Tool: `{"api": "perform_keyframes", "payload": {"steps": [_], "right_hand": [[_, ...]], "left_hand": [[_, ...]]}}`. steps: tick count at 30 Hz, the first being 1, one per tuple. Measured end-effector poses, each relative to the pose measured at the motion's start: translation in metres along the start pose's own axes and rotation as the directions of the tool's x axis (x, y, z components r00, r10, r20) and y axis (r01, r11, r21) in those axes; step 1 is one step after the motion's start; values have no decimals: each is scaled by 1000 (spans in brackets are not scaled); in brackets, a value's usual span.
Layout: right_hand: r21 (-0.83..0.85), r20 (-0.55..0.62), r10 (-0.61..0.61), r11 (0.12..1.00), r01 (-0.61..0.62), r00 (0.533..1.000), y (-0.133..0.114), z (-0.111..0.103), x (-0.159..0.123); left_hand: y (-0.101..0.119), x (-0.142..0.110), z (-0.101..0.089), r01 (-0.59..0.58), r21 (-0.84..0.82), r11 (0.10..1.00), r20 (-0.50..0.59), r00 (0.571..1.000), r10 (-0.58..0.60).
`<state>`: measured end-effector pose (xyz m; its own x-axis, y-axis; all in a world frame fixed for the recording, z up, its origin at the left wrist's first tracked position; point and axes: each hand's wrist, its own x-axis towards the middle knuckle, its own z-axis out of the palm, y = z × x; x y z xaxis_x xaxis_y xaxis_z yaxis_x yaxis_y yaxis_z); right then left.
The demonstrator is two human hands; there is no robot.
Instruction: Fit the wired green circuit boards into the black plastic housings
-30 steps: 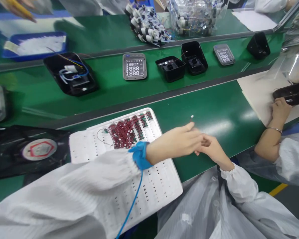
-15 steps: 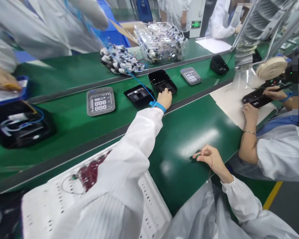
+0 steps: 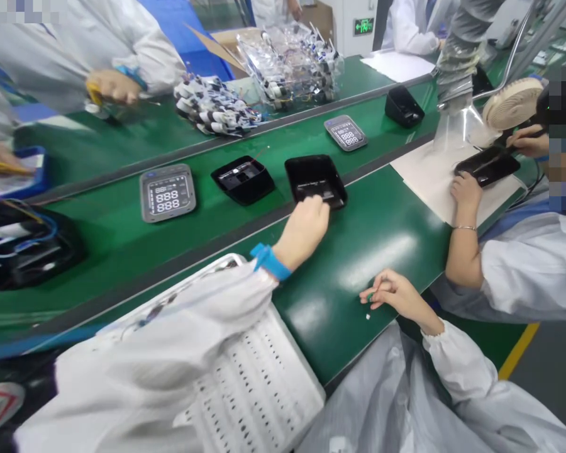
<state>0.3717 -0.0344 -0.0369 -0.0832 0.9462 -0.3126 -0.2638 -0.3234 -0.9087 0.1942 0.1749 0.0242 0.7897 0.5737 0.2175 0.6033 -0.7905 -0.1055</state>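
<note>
My left hand (image 3: 304,229), with a blue strap at the wrist, is closed on the near edge of an open black plastic housing (image 3: 314,171). The housing is tilted over the edge between the green conveyor and my bench. Lower right, my right hand (image 3: 396,296) pinches a small green component (image 3: 370,299); a white connector (image 3: 368,316) hangs just below it. Under my left sleeve lies a white perforated tray (image 3: 259,377), mostly covered by the arm.
On the conveyor sit another black housing (image 3: 243,182), display panels (image 3: 167,194) and a wired housing (image 3: 23,245). Bundled white-and-black parts (image 3: 217,107) lie behind. At right, a co-worker's hand (image 3: 466,192) holds a black housing (image 3: 488,167) near a fan (image 3: 512,104).
My left hand left my right hand, reached to the conveyor and drew the black housing toward me. My right hand keeps the green component. The view has swung up and right.
</note>
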Motion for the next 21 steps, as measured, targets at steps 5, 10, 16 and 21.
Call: {"api": "perform_keyframes", "payload": {"steps": [5,10,16,21], "right_hand": [[-17,-26,-15,1000,15,1000,-6,-1,-7],[-42,-86,-96,995,93,992,-8,5,-3],[-135,-107,-204,973,189,973,-17,18,9],[-294,-28,-252,927,233,967,-24,24,10]], "left_hand": [[64,-85,-12,-208,25,978,5,978,208],[93,-120,5,-267,-111,957,68,959,275],[95,-126,10,-166,-463,870,85,969,231],[94,-124,-8,33,-755,655,96,993,61]]}}
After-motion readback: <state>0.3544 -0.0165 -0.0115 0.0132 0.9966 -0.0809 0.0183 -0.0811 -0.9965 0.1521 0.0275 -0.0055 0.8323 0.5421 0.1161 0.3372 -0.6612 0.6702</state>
